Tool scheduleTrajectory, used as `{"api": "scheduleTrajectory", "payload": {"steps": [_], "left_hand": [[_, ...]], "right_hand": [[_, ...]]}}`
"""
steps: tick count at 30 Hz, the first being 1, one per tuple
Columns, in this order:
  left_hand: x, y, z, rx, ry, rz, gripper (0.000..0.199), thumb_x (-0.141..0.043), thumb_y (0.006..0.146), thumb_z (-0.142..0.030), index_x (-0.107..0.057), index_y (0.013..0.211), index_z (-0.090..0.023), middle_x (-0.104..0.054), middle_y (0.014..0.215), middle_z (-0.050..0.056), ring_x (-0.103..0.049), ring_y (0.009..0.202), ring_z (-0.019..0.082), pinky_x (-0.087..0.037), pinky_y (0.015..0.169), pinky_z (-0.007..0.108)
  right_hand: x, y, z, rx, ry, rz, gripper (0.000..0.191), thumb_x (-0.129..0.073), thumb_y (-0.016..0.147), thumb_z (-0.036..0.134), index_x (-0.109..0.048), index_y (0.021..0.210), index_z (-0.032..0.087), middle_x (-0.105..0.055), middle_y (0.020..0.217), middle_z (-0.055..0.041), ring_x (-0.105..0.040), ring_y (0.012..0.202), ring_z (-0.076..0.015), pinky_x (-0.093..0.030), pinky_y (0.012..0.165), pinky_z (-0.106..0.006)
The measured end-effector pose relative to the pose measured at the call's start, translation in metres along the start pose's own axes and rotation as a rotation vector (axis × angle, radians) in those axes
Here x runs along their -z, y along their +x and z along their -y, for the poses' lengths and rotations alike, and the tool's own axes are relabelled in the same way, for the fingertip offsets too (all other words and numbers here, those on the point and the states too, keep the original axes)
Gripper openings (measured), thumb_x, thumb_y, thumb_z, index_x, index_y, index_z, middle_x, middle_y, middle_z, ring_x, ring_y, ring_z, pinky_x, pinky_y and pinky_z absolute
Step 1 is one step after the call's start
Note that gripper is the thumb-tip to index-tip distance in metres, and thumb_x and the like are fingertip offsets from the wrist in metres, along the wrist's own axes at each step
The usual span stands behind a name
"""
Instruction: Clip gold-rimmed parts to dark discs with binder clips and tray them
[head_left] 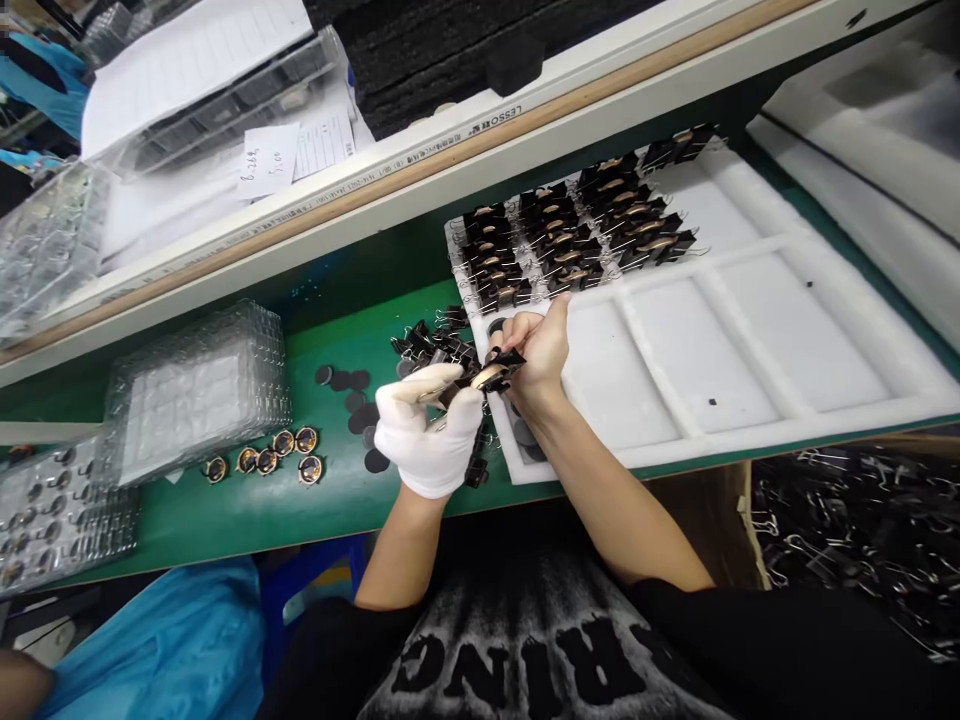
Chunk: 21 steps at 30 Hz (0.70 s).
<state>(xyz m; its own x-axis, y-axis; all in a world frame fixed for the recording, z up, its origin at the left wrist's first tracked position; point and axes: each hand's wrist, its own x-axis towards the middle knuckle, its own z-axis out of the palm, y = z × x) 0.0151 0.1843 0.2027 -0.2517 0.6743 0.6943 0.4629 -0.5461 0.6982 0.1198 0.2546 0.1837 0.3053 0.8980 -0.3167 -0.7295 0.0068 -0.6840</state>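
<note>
My left hand [431, 430], in a white glove, pinches a gold-rimmed round watch part [491, 378] by its edge. Black binder clips sit on that part. My bare right hand [544, 350] curls its fingers about a black binder clip [511, 358] at the part's far side; some fingertips are hidden. Behind and below the hands lies a heap of loose black binder clips [431, 345]. Black round discs [365, 418] are scattered left of my glove.
A white foam tray [705, 440] holds rows of clipped gold-rimmed parts [559, 235]. Several round watch parts [283, 443] lie by stacked clear plastic trays [199, 390]. A white ledge [405, 160] runs above the green table [300, 515]. Many binder clips fill a box [862, 530] lower right.
</note>
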Motion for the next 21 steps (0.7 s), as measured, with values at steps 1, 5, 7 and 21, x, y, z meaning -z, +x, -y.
{"api": "scheduleTrajectory", "payload": {"steps": [1, 5, 7, 21], "left_hand": [[-0.001, -0.001, 0.000, 0.005, 0.021, -0.002, 0.032, -0.072, 0.090, -0.046, -0.052, 0.098, -0.021, -0.077, 0.088, 0.004, -0.078, 0.079, 0.020, -0.063, 0.066, 0.033], [-0.007, -0.002, -0.004, 0.039, 0.068, -0.017, 0.032, -0.075, 0.088, -0.043, -0.052, 0.096, -0.021, -0.077, 0.088, 0.003, -0.077, 0.078, 0.018, -0.063, 0.068, 0.033], [-0.010, -0.002, -0.007, 0.058, 0.042, -0.032, 0.032, -0.077, 0.086, -0.040, -0.052, 0.096, -0.021, -0.076, 0.087, 0.002, -0.077, 0.077, 0.018, -0.064, 0.069, 0.034], [-0.023, 0.002, -0.017, 0.131, 0.083, -0.070, 0.027, -0.068, 0.093, -0.041, -0.051, 0.090, -0.020, -0.073, 0.084, 0.001, -0.075, 0.076, 0.015, -0.060, 0.074, 0.034]], "right_hand": [[0.000, 0.001, 0.000, 0.011, 0.001, -0.016, 0.085, -0.015, 0.089, 0.090, -0.032, 0.039, 0.024, -0.030, 0.036, 0.0026, -0.037, 0.032, -0.0100, -0.023, 0.038, -0.028], [0.001, 0.003, -0.002, 0.067, -0.038, -0.067, 0.084, -0.015, 0.093, 0.086, -0.033, 0.038, 0.024, -0.029, 0.036, 0.0022, -0.036, 0.034, -0.0102, -0.025, 0.040, -0.028], [0.002, 0.003, -0.002, 0.095, -0.066, -0.076, 0.084, -0.016, 0.093, 0.086, -0.033, 0.038, 0.025, -0.028, 0.037, 0.0023, -0.036, 0.035, -0.0101, -0.026, 0.041, -0.029], [0.002, 0.005, -0.007, 0.098, -0.067, -0.132, 0.080, -0.017, 0.090, 0.089, -0.031, 0.042, 0.026, -0.030, 0.041, 0.0021, -0.039, 0.039, -0.0112, -0.032, 0.044, -0.029]]}}
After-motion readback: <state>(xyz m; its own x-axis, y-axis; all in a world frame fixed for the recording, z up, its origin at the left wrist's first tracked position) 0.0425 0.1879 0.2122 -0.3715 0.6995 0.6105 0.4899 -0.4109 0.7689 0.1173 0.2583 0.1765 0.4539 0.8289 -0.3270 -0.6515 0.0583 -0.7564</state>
